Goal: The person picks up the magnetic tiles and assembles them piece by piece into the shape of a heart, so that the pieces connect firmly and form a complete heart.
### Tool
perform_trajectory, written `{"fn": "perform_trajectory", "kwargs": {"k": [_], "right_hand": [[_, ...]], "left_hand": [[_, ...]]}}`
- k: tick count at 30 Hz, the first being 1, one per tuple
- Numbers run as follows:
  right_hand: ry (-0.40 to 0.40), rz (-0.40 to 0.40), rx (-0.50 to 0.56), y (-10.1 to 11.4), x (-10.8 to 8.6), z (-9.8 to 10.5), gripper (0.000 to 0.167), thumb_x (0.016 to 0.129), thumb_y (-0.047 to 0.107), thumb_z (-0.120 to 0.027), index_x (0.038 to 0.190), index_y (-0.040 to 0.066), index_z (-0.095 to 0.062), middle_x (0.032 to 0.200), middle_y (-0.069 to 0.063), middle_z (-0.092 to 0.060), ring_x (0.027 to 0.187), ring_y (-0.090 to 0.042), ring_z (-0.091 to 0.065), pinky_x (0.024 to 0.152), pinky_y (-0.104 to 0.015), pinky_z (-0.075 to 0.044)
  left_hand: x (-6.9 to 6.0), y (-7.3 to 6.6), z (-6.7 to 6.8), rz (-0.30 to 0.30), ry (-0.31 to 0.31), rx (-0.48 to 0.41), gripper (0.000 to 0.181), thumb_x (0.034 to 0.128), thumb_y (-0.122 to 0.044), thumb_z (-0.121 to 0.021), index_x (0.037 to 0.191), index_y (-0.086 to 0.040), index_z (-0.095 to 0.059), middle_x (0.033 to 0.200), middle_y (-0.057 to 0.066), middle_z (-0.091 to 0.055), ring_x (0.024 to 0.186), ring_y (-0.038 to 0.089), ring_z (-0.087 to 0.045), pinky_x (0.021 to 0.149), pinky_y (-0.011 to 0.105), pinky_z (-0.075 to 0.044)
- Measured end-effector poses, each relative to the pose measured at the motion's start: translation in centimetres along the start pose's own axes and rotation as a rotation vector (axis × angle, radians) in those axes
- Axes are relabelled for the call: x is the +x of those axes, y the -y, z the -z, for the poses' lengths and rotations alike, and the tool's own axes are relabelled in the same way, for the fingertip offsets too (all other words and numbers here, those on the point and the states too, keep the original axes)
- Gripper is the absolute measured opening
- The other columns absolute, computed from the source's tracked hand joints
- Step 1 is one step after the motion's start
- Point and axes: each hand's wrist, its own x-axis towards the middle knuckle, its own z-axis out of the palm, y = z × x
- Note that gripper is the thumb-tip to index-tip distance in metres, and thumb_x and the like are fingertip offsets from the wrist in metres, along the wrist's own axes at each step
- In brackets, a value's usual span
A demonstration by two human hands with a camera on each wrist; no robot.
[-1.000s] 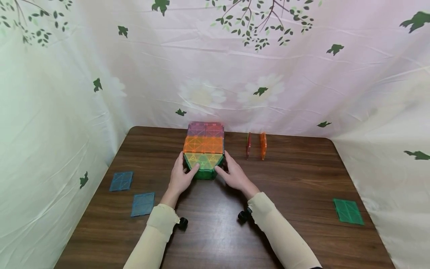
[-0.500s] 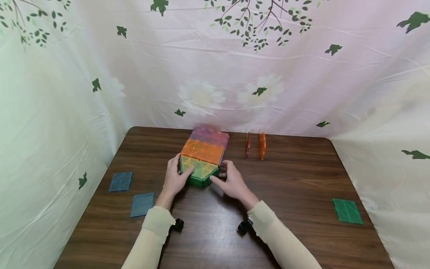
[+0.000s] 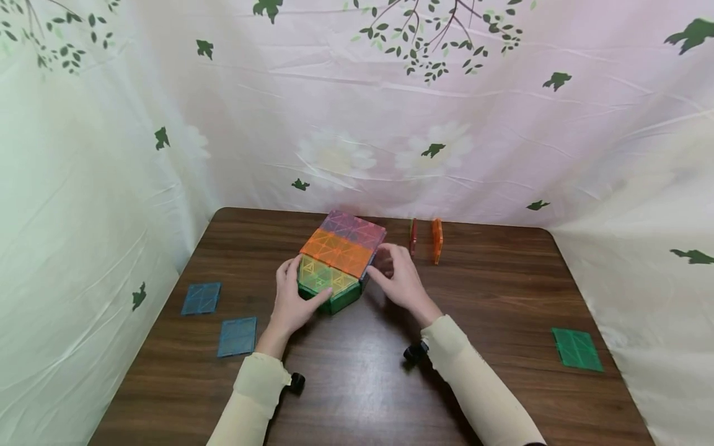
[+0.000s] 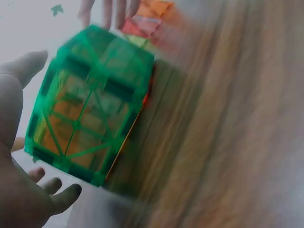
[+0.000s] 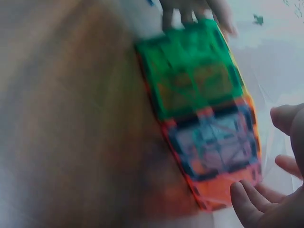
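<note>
A box built of translucent magnetic tiles (image 3: 337,253) lies turned at an angle on the table, its top purple, orange and yellow-green from back to front. My left hand (image 3: 291,302) holds the near left corner, thumb at the front edge and fingers along the left side. In the left wrist view, green tiles (image 4: 80,114) form the near walls. At the right side, my right hand (image 3: 403,280) has its fingers loosely bent beside the wall, some fingertips close to or touching it. A blue-framed tile (image 5: 213,140) shows there in the right wrist view, which is blurred.
Upright on the table, right of the box, stand red tiles (image 3: 413,238) and orange tiles (image 3: 437,241). Two blue tiles (image 3: 201,299) (image 3: 237,337) lie flat at left, a green tile (image 3: 577,349) at far right. A printed curtain (image 3: 357,124) hangs behind the table.
The tile box has turned clockwise, its back end swinging right and its front shifting slightly left. My right hand has moved from the front corner farther back along the right side.
</note>
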Motion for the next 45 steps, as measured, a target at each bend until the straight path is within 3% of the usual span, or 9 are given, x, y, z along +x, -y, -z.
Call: {"fn": "perform_trajectory", "kwargs": {"k": [5,9,13,21,26,30,36,45], "right_hand": [[0.011,0.050,-0.116,-0.6,2.4,0.9,0.070,0.100,0.040,-0.072,0.159,0.013,-0.045,0.169,-0.019,-0.024,0.121,-0.039,-0.062,0.095,-0.053,-0.056],[0.077,0.025,-0.154,-0.8,3.6,1.0,0.073,0.100,0.046,-0.070,0.160,0.014,-0.044,0.174,-0.017,-0.013,0.133,-0.038,-0.057,0.107,-0.057,-0.050],[0.108,-0.004,-0.174,-1.1,3.9,1.0,0.073,0.100,0.050,-0.069,0.159,0.014,-0.046,0.174,-0.015,-0.016,0.145,-0.037,-0.047,0.116,-0.060,-0.040],[0.059,-0.011,-0.217,-0.9,3.2,1.0,0.071,0.099,0.052,-0.068,0.157,0.014,-0.049,0.169,-0.016,-0.026,0.144,-0.038,-0.046,0.116,-0.058,-0.041],[0.014,-0.003,-0.263,-0.5,1.9,0.9,0.066,0.101,0.049,-0.067,0.155,0.013,-0.051,0.164,-0.018,-0.032,0.135,-0.038,-0.055,0.110,-0.057,-0.047],[-0.017,-0.008,-0.300,-0.3,0.7,1.0,0.066,0.100,0.048,-0.068,0.154,0.013,-0.052,0.161,-0.018,-0.036,0.116,-0.036,-0.065,0.098,-0.056,-0.054],[-0.023,-0.048,-0.327,0.1,-1.1,1.3,0.067,0.100,0.049,-0.068,0.155,0.014,-0.051,0.161,-0.016,-0.035,0.097,-0.031,-0.070,0.085,-0.053,-0.057],[-0.025,-0.017,-0.301,0.6,-2.9,1.2,0.063,0.101,0.043,-0.070,0.153,0.011,-0.053,0.155,-0.018,-0.038,0.079,-0.018,-0.065,0.070,-0.039,-0.053]], "left_hand": [[-1.0,-0.6,-1.1,-0.023,-0.006,0.048,0.108,0.0777,-0.061,-0.088,0.164,-0.025,-0.033,0.169,0.014,-0.010,0.148,0.037,-0.025,0.112,0.067,-0.036],[-1.2,-0.6,-1.5,-0.035,-0.013,0.068,0.105,0.0781,-0.059,-0.089,0.163,-0.025,-0.036,0.169,0.014,-0.010,0.145,0.037,-0.024,0.110,0.068,-0.036],[-1.2,-0.6,-1.5,-0.037,-0.006,0.059,0.103,0.0789,-0.059,-0.089,0.162,-0.025,-0.037,0.169,0.014,-0.011,0.146,0.038,-0.025,0.111,0.068,-0.036],[-0.6,0.1,-0.3,-0.069,0.022,0.017,0.101,0.0813,-0.052,-0.089,0.163,-0.025,-0.037,0.171,0.012,-0.015,0.155,0.041,-0.020,0.115,0.072,-0.031],[-0.3,0.7,0.8,-0.089,-0.013,-0.011,0.096,0.0842,-0.041,-0.090,0.162,-0.019,-0.038,0.168,0.019,-0.020,0.149,0.042,-0.032,0.114,0.067,-0.036],[0.0,1.0,1.3,-0.053,-0.061,-0.045,0.089,0.0868,-0.034,-0.089,0.159,-0.015,-0.042,0.161,0.020,-0.025,0.136,0.040,-0.045,0.107,0.059,-0.047],[0.9,1.0,1.4,-0.004,-0.076,-0.129,0.077,0.0919,-0.027,-0.085,0.156,-0.011,-0.045,0.140,0.021,-0.046,0.120,0.037,-0.060,0.098,0.054,-0.056],[2.4,1.2,1.4,0.011,-0.120,-0.210,0.060,0.0975,-0.019,-0.078,0.151,-0.010,-0.052,0.143,0.017,-0.058,0.127,0.035,-0.064,0.099,0.050,-0.057]]}}
